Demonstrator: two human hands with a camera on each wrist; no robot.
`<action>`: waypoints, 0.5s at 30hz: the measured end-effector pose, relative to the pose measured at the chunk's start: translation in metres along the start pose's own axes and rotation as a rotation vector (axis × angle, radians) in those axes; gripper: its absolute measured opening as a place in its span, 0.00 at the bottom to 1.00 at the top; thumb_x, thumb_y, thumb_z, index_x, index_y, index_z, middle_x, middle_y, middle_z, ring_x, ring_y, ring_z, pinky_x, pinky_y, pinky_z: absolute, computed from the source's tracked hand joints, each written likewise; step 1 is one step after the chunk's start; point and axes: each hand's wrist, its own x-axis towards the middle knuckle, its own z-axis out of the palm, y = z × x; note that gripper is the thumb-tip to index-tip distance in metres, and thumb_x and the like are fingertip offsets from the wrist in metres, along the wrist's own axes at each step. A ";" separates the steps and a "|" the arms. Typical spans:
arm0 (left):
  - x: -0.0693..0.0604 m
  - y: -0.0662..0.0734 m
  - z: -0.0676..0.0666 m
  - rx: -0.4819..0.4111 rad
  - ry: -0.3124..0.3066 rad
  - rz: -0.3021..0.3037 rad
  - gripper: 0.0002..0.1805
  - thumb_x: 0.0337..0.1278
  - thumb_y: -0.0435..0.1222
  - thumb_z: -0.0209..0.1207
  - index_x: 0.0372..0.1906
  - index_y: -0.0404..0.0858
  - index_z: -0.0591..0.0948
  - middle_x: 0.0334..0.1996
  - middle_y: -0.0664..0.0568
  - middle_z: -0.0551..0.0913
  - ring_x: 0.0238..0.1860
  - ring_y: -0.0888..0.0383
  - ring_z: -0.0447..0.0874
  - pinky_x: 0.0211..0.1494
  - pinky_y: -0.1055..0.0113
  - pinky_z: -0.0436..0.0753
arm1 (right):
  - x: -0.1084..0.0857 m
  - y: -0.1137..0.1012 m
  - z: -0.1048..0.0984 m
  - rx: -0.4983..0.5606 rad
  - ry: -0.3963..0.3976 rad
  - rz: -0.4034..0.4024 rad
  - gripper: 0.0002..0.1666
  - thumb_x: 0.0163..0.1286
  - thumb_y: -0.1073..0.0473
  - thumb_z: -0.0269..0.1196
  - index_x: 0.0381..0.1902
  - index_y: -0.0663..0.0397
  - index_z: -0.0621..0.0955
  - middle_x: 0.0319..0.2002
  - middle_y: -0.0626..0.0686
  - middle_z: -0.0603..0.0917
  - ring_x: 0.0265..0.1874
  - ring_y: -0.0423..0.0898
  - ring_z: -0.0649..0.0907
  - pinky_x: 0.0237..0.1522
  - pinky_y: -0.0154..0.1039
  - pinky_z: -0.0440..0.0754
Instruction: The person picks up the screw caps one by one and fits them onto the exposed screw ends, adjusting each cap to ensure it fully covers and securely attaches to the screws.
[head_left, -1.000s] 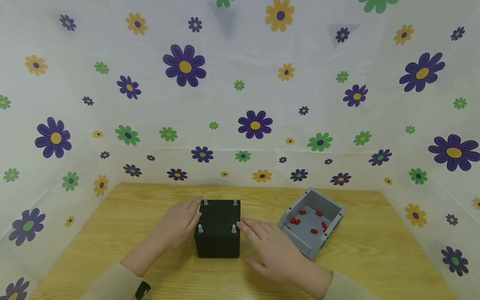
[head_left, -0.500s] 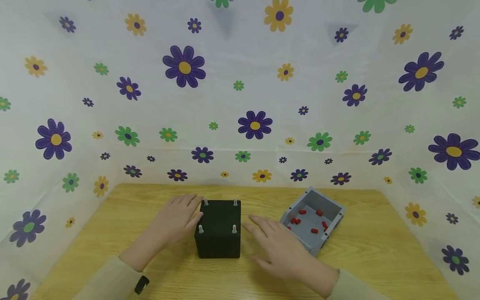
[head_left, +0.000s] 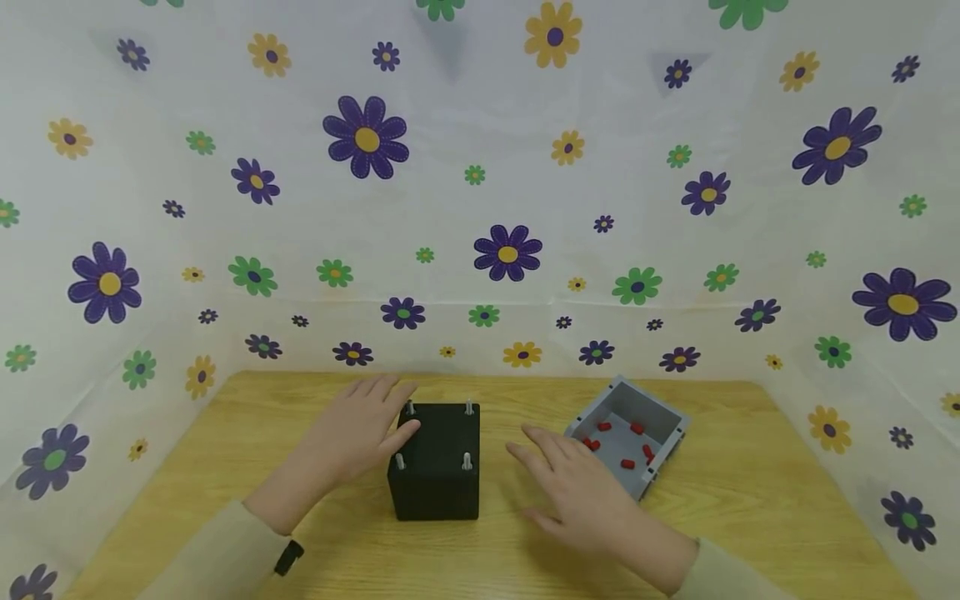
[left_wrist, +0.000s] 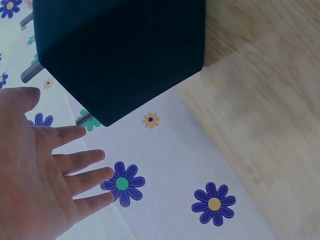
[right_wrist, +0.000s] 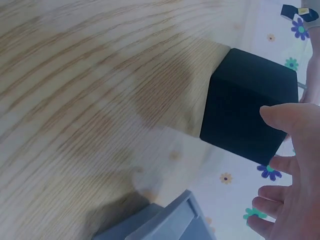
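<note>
The black block [head_left: 433,493] stands just right of the left hand [head_left: 348,437] and left of the right hand [head_left: 588,500], its 4 metal bolts [head_left: 467,461] pointing up. The left hand is spread at the block's left edge, the thumb above the top face; the left wrist view shows a gap beneath it. The right hand is spread too, holding nothing, with a strip of wooden table [head_left: 497,542] between its fingertips and the block. Beyond its knuckles is the gray bin [head_left: 660,417] with red pieces [head_left: 627,464] inside; the hand overlaps the bin's near corner in the head view, leaving little sideways room. Ahead of both hands, the table's far edge meets the flowered cloth [head_left: 450,200].

Compared with 1.0 s ago, when both hands lay against the block's sides, the right hand has withdrawn rightward and the left thumb has risen over the top; the block has stayed put.
</note>
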 end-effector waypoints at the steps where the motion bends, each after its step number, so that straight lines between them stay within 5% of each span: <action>1: 0.001 0.001 0.001 0.006 0.002 0.006 0.32 0.80 0.53 0.53 0.75 0.35 0.73 0.73 0.36 0.75 0.74 0.36 0.73 0.79 0.40 0.70 | -0.001 0.001 -0.001 -0.002 -0.004 0.002 0.46 0.72 0.38 0.68 0.80 0.46 0.67 0.80 0.58 0.67 0.75 0.56 0.74 0.73 0.55 0.77; 15: 0.023 0.018 0.001 -0.006 -0.005 0.067 0.36 0.78 0.58 0.53 0.76 0.38 0.72 0.76 0.38 0.72 0.78 0.37 0.68 0.81 0.36 0.64 | -0.013 0.022 -0.005 -0.032 0.015 0.040 0.46 0.70 0.40 0.70 0.79 0.49 0.69 0.77 0.62 0.70 0.74 0.60 0.75 0.72 0.58 0.77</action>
